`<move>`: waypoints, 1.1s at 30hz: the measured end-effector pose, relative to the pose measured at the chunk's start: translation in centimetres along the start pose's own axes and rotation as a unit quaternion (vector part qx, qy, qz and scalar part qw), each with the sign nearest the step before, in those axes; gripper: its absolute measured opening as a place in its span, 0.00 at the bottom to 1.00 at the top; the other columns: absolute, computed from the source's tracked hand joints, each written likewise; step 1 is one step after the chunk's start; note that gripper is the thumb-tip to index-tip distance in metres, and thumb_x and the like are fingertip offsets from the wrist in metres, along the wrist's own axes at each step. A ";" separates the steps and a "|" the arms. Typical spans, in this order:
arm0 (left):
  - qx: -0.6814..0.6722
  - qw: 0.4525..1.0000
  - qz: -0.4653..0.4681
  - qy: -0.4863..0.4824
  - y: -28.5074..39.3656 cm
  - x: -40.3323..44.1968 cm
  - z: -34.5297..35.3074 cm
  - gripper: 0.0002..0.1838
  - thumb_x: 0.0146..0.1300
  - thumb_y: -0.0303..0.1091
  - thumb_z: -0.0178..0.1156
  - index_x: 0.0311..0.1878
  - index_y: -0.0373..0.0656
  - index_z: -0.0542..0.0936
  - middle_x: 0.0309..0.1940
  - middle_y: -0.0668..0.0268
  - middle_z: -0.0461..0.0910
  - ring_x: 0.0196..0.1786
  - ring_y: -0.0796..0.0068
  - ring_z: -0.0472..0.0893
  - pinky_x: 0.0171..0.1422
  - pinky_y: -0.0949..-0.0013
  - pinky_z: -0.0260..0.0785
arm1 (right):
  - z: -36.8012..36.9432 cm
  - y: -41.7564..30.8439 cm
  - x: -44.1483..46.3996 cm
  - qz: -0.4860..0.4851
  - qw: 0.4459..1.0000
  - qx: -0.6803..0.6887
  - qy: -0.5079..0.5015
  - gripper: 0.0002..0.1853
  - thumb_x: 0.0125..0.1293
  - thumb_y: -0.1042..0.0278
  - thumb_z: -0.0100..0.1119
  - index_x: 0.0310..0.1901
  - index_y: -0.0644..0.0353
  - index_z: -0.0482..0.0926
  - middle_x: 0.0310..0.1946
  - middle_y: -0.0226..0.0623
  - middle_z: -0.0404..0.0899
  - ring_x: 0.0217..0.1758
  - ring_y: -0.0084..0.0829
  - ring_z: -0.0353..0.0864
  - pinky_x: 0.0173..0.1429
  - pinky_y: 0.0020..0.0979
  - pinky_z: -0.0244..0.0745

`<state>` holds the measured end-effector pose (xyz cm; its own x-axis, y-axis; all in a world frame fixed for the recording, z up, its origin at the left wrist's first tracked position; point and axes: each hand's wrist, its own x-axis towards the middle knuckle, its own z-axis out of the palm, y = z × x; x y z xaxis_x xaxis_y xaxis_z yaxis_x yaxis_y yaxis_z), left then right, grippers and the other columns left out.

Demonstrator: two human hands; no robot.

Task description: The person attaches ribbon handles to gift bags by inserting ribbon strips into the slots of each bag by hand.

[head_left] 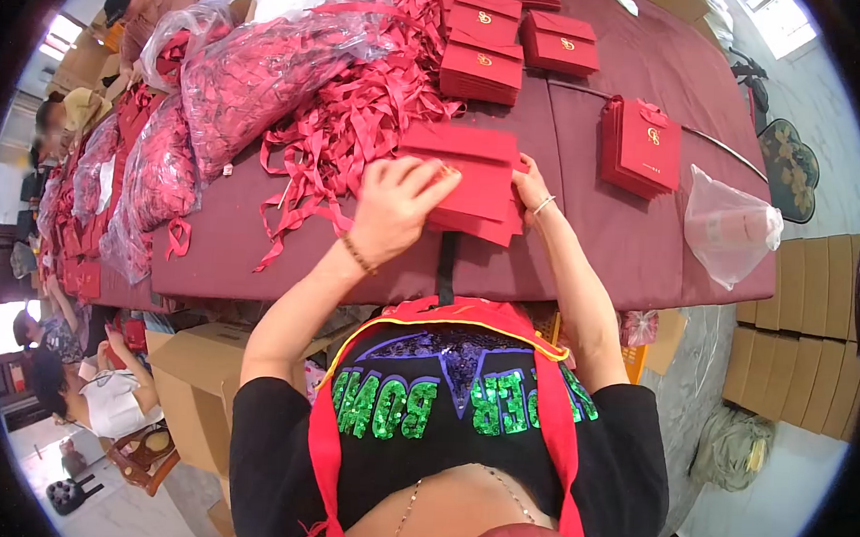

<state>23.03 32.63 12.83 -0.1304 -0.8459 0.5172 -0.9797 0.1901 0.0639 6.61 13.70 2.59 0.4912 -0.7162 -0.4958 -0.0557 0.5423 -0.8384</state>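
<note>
A small stack of red gift bags [471, 205] is between my hands near the table's front edge, the top one with its flap raised. My left hand [399, 205], with a beaded bracelet, has its fingers curled over the left part of the top bag; its thumb tip is hard to make out. My right hand [531, 187], with a pale bracelet, grips the right edge of the bags, fingers partly hidden behind them. A heap of loose red ribbons [345, 135] lies just beyond my left hand.
Stacked red bags with gold logos [482, 64] are at the back, another bundle [640, 148] at right. A clear plastic bag [729, 229] sits on the table's right end. Filled plastic sacks [255, 88] lie left. Cartons [195, 383] stand below; other people [113, 389] work at left.
</note>
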 end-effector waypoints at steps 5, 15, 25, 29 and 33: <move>-0.079 0.981 -0.003 -0.175 1.0 -1.4 3.9 0.28 0.56 0.35 0.58 0.63 0.53 0.68 0.61 0.63 0.66 0.61 0.62 0.65 0.59 0.55 0.57 | -2.2 3.4 2.7 0.037 0.993 0.080 -0.073 0.30 0.59 0.68 0.59 0.62 0.61 0.59 0.53 0.46 0.72 0.53 0.36 0.77 0.50 0.39 0.80; -0.056 0.992 0.049 -0.103 -0.5 -0.8 2.9 0.26 0.47 0.30 0.61 0.54 0.44 0.75 0.46 0.60 0.79 0.47 0.62 0.78 0.52 0.60 0.67 | -1.5 0.8 -2.8 0.195 0.939 0.231 -0.166 0.23 0.66 0.50 0.49 0.56 0.58 0.70 0.42 0.39 0.81 0.41 0.32 0.83 0.45 0.41 0.81; -0.616 0.693 -0.288 -0.242 -4.4 -0.6 6.0 0.27 0.44 0.19 0.64 0.52 0.37 0.73 0.45 0.68 0.76 0.49 0.80 0.75 0.53 0.75 0.68 | -0.4 -0.8 -9.8 -0.062 0.963 -0.160 -0.208 0.50 0.47 0.61 0.74 0.68 0.61 0.53 0.61 0.45 0.66 0.65 0.36 0.65 0.69 0.36 0.58; -0.710 0.463 -0.340 -0.407 -5.5 -1.5 9.9 0.29 0.50 0.20 0.61 0.59 0.40 0.68 0.54 0.65 0.72 0.52 0.75 0.75 0.53 0.70 0.71 | -0.3 2.9 -9.2 -0.003 0.990 -0.046 -0.131 0.40 0.46 0.69 0.74 0.61 0.63 0.63 0.53 0.39 0.73 0.55 0.30 0.75 0.60 0.32 0.70; -0.788 0.433 -0.435 0.034 -4.3 -3.2 12.8 0.37 0.61 0.33 0.62 0.69 0.53 0.53 0.59 0.64 0.66 0.54 0.73 0.73 0.54 0.65 0.70 | -1.3 3.9 -7.8 -0.041 0.992 0.105 -0.061 0.34 0.48 0.71 0.72 0.57 0.63 0.66 0.48 0.38 0.76 0.50 0.29 0.78 0.56 0.32 0.74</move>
<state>25.73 28.18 0.00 0.2410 -0.9326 -0.2685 0.6757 -0.0373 0.7363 1.44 20.85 2.90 0.5893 -0.7098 -0.3859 0.1652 0.5734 -0.8024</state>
